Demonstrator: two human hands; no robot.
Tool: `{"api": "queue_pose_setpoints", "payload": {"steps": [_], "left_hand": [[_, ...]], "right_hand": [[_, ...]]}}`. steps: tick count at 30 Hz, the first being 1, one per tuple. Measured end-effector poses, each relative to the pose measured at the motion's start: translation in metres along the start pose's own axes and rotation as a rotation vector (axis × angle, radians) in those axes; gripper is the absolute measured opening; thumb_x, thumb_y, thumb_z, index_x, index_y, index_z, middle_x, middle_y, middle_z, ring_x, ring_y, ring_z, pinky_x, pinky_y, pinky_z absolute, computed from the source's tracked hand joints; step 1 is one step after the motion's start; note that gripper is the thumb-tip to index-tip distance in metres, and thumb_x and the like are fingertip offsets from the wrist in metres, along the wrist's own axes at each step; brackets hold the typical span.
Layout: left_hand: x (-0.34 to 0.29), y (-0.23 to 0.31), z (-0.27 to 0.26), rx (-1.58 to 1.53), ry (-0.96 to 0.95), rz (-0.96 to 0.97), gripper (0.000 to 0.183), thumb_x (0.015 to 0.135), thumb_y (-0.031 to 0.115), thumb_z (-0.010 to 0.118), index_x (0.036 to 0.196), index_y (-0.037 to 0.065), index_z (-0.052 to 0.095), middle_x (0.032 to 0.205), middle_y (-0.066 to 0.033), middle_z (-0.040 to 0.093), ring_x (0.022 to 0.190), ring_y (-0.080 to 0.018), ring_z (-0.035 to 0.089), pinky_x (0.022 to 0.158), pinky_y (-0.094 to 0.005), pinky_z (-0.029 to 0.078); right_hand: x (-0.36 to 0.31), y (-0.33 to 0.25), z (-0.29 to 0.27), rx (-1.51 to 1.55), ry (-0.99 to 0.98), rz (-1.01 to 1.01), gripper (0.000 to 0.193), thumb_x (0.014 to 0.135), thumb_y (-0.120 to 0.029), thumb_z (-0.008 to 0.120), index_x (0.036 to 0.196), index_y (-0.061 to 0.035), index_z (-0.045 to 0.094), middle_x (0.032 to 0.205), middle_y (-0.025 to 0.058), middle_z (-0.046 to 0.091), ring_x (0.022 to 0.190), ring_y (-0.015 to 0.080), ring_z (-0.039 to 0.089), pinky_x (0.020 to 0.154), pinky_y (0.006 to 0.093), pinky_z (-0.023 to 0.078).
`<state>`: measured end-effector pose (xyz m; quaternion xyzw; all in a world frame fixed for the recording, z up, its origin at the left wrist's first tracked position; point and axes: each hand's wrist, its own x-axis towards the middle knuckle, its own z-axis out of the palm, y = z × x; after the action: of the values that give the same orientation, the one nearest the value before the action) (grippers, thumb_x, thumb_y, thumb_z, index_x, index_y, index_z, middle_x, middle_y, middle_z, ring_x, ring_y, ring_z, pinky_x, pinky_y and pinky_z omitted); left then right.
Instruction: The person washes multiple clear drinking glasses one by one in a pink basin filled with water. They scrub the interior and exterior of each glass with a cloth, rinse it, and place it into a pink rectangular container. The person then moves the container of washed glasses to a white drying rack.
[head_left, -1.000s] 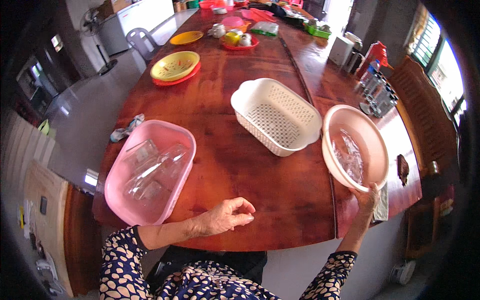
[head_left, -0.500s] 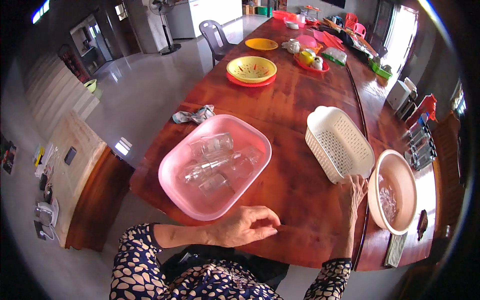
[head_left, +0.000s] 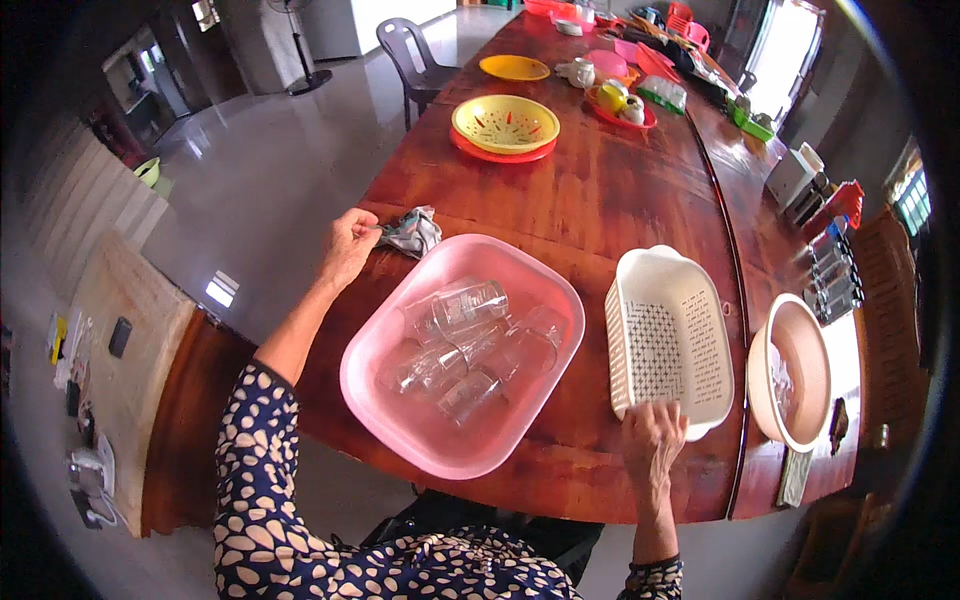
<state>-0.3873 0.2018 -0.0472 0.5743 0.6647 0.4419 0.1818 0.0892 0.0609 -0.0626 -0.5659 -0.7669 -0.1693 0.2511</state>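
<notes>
At the table's left edge, my left hand (head_left: 352, 247) pinches a corner of a crumpled grey-and-white cloth (head_left: 412, 234). Just nearer stands a pink basin (head_left: 360, 385) with several clear drinking glasses (head_left: 462, 310) lying in it, seemingly in water. To its right is a cream plastic basket (head_left: 706, 340) with slotted sides, and nothing lies in it. My right hand (head_left: 655, 432) is at the basket's near end, fingers curled over the rim; the fingertips are partly hidden.
A peach basin (head_left: 815, 375) with clear items inside stands right of the basket, beyond a table seam. Farther back are a yellow colander (head_left: 505, 122) on a red plate, a yellow plate (head_left: 514, 68) and a red tray with cups. A grey chair (head_left: 418, 60) stands left of the table.
My left hand has moved from in front of the pink basin to the cloth and taken hold of it. The basket has turned and come nearer with my right hand at its rim.
</notes>
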Motion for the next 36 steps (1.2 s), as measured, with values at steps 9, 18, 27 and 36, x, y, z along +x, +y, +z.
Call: {"api": "queue_pose_setpoints", "payload": {"steps": [9, 18, 27, 36], "left_hand": [[0.056, -0.078, 0.058, 0.552, -0.397, 0.164, 0.063, 0.076, 0.041, 0.062, 0.133, 0.023, 0.047, 0.131, -0.0175, 0.047, 0.121, -0.0385, 0.042, 0.102, -0.0453, 0.034], [0.063, -0.110, 0.045, 0.205, -0.092, 0.050, 0.034, 0.075, 0.013, 0.065, 0.107, 0.006, 0.056, 0.103, -0.0160, 0.063, 0.097, -0.0282, 0.060, 0.084, -0.0383, 0.046], [-0.030, 0.059, -0.041, -0.579, -0.005, -0.054, 0.037, 0.089, 0.017, 0.057, 0.124, 0.005, 0.049, 0.109, -0.0043, 0.055, 0.097, -0.0134, 0.054, 0.083, -0.0284, 0.044], [-0.205, 0.190, 0.022, -0.931, -0.486, -0.216, 0.038, 0.084, 0.000, 0.059, 0.121, 0.007, 0.049, 0.113, -0.0036, 0.055, 0.103, -0.0142, 0.055, 0.090, -0.0295, 0.045]], "right_hand": [[-0.044, -0.066, -0.044, 0.096, -0.309, 0.078, 0.014, 0.065, -0.011, 0.068, 0.071, -0.0096, 0.056, 0.071, 0.0045, 0.051, 0.072, 0.0242, 0.050, 0.060, 0.0392, 0.036], [-0.049, -0.097, -0.063, 0.282, -0.467, 0.092, 0.017, 0.068, -0.018, 0.072, 0.072, -0.0112, 0.057, 0.071, 0.0040, 0.052, 0.071, 0.0242, 0.055, 0.060, 0.0385, 0.044], [-0.021, -0.069, -0.093, 0.477, -0.331, 0.160, 0.054, 0.071, -0.025, 0.075, 0.117, -0.0055, 0.054, 0.105, 0.0151, 0.054, 0.089, 0.0310, 0.057, 0.076, 0.0398, 0.049], [-0.019, -0.087, -0.115, 0.609, -0.335, -0.185, 0.074, 0.070, -0.033, 0.077, 0.133, -0.0106, 0.045, 0.129, 0.0189, 0.042, 0.112, 0.0347, 0.047, 0.087, 0.0444, 0.046]]}}
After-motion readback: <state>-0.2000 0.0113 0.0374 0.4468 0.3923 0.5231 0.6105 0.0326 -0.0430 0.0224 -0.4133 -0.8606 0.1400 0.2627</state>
